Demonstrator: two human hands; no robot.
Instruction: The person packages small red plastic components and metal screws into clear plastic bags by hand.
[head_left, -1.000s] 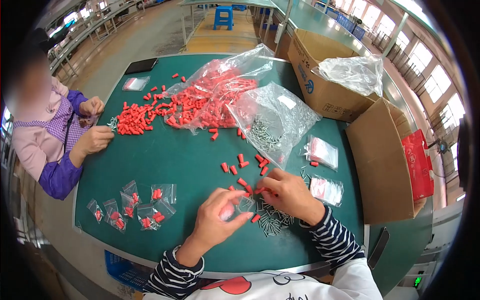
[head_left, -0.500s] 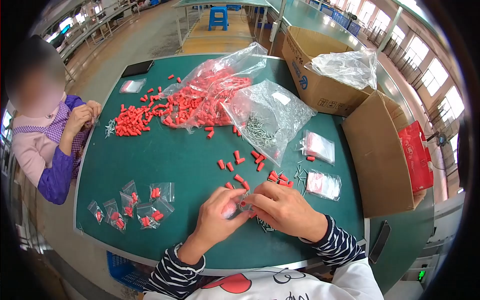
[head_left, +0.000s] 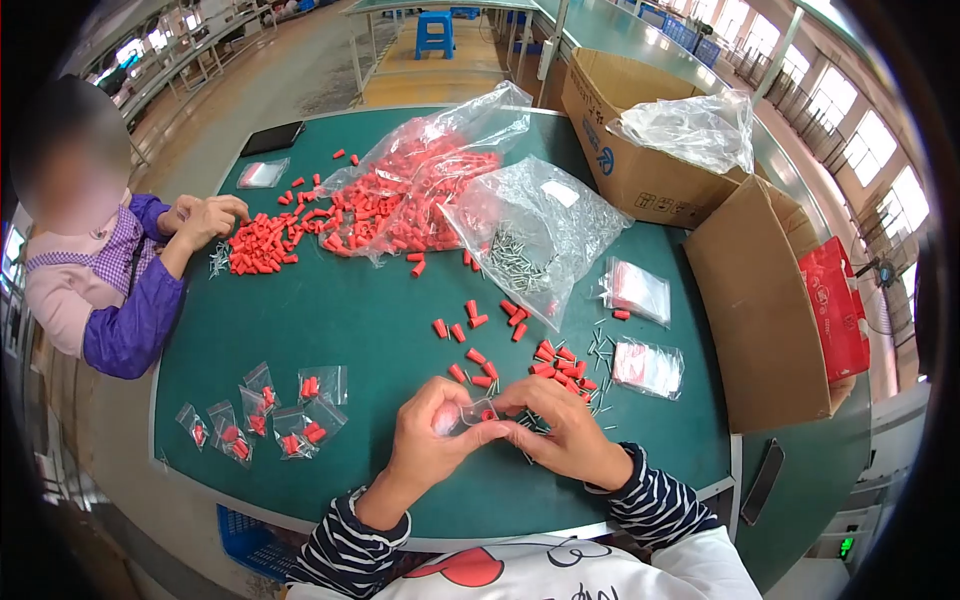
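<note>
Just in front of me, a small clear zip bag [head_left: 476, 409] with a red piece inside is stretched between both hands. My left hand [head_left: 425, 440] pinches one side of it and also has a whitish plastic bundle [head_left: 446, 419] tucked in its fingers. On the opposite side, my right hand [head_left: 565, 430] has thumb and fingers closed on the bag's edge. Beyond the hands lie loose red tapered plastic caps [head_left: 475, 355]. Screws [head_left: 603, 350] are scattered to the right, some partly hidden beneath my right hand.
Several filled zip bags [head_left: 302, 430] lie at left. A large bag of red caps [head_left: 410, 190] and a bag of screws [head_left: 520, 265] sit farther back. Bag stacks [head_left: 647, 370] and cardboard boxes [head_left: 740, 320] stand right. A co-worker's hand [head_left: 212, 217] reaches a red pile.
My right hand has shifted from above the bag's opening to its right edge, and the bag is spread wider. The co-worker's hand has moved onto the red pile.
</note>
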